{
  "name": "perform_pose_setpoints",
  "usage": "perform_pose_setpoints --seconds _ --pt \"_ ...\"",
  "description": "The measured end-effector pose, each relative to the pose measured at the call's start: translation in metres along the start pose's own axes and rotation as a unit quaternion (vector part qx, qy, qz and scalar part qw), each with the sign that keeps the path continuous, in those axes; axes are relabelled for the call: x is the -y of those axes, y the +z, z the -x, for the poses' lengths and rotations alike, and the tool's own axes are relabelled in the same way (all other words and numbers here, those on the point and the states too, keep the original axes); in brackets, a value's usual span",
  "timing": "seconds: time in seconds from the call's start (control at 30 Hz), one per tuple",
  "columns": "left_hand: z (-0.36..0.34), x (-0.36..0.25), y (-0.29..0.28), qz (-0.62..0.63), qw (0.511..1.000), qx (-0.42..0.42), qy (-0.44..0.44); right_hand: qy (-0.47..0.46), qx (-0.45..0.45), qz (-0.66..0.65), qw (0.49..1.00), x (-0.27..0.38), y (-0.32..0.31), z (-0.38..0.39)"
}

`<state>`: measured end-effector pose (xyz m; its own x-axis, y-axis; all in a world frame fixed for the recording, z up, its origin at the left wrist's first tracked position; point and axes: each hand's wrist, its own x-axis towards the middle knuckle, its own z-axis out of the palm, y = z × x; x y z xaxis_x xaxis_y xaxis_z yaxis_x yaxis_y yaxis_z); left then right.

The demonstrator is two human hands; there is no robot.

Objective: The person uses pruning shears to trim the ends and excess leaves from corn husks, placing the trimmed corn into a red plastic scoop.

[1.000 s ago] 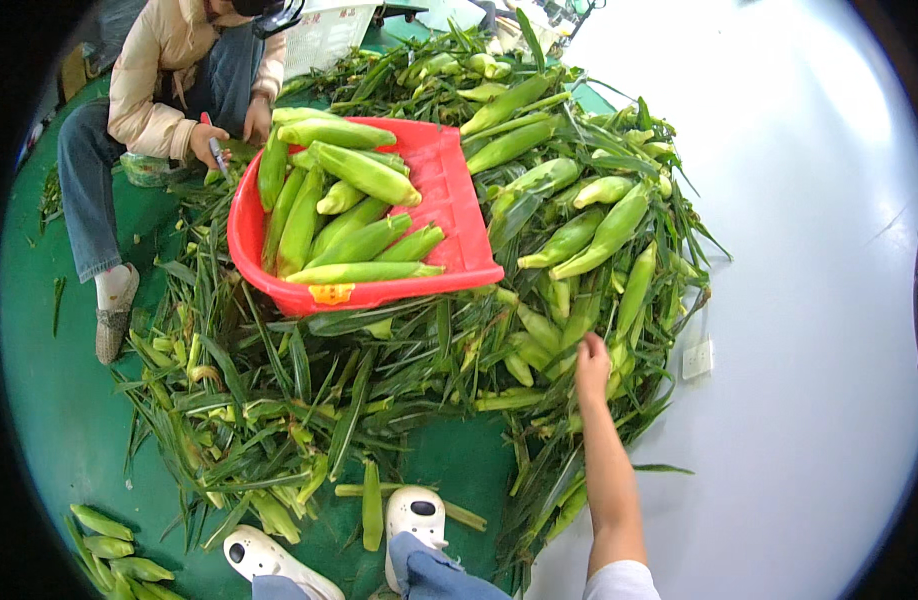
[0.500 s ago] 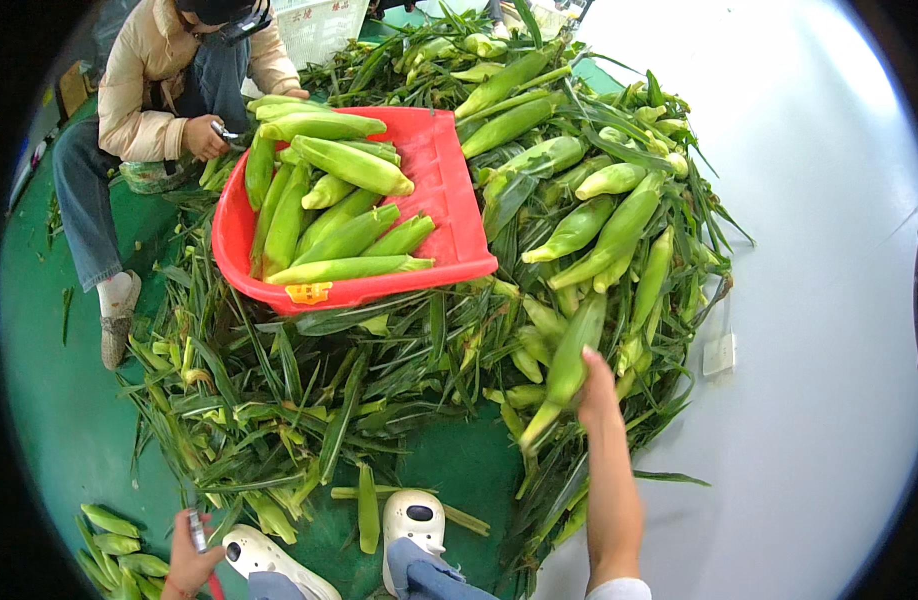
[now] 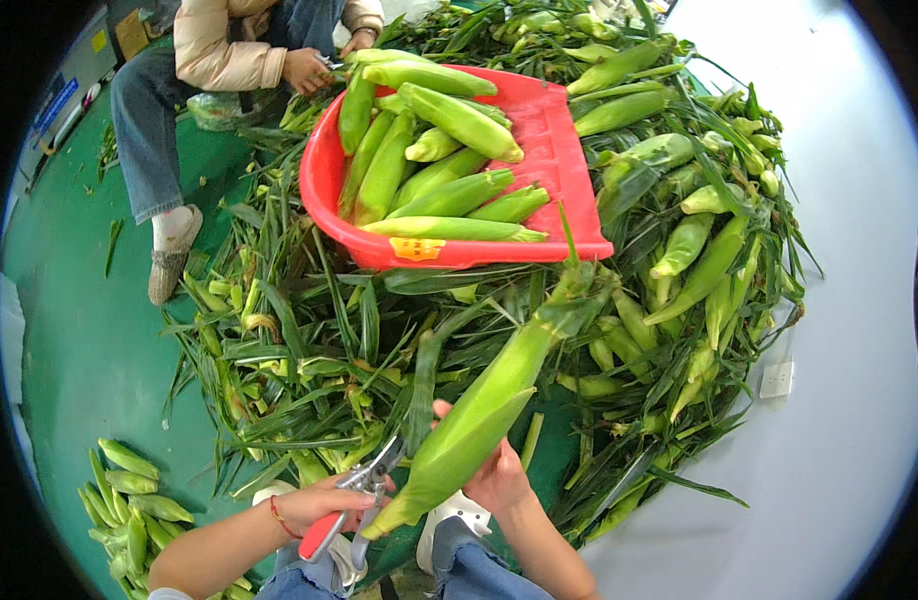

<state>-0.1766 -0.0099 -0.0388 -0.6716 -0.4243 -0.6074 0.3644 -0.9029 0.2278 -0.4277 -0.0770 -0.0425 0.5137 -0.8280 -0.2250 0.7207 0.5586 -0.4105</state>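
My right hand (image 3: 497, 478) is closed round a large green ear of corn (image 3: 476, 415), still in its husk. The ear slants across the front of me, narrow tip low by my knees and leafy stalk end up toward the pile. In my left hand (image 3: 324, 505) are pruning shears (image 3: 371, 478) with a red grip, their jaws apart beside the lower part of the ear. Whether the blades touch the husk, I cannot tell. The ear partly hides my right palm and fingers.
A red plastic scoop-shaped bin (image 3: 569, 170) full of trimmed ears rests on a big heap of corn and leaves (image 3: 309, 350). More ears (image 3: 139, 515) lie at lower left. Another person (image 3: 234, 50) sits at far left, hands by the bin. A white wall or panel (image 3: 849, 300) stands right.
My right hand has drawn the ear from the heap's right side back toward my lap. My left hand has brought the shears in from the lower left. The whole view has shifted.
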Motion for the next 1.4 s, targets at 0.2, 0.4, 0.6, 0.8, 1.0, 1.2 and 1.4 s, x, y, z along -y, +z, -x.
perform_pose_setpoints --seconds 0.2,0.4,0.6,0.8,1.0,1.2,1.4 --pt "-0.009 0.0 0.012 -0.143 0.971 -0.098 0.166 -0.01 -0.116 0.136 0.984 -0.008 -0.001 0.0" --pt "-0.001 -0.02 0.019 -0.5 0.786 -0.291 0.217 -0.05 -0.26 0.149 0.953 -0.01 0.004 -0.006" --pt "0.002 0.005 0.0 -0.259 0.94 -0.143 0.171 -0.258 -0.353 0.206 0.875 -0.01 -0.001 0.009" --pt "-0.023 0.017 0.017 -0.102 0.99 -0.009 0.094 -0.249 -0.248 0.247 0.903 -0.021 0.005 0.014" --pt "-0.03 0.018 0.015 -0.086 0.987 -0.005 0.133 -0.254 -0.214 0.296 0.895 -0.021 0.0 0.014" --pt "-0.035 0.039 -0.011 -0.059 0.983 -0.141 0.103 -0.23 -0.288 0.145 0.918 -0.025 0.001 0.016" --pt "-0.048 0.007 0.016 0.169 0.943 -0.125 0.26 -0.202 -0.213 0.224 0.929 -0.043 -0.003 0.014"
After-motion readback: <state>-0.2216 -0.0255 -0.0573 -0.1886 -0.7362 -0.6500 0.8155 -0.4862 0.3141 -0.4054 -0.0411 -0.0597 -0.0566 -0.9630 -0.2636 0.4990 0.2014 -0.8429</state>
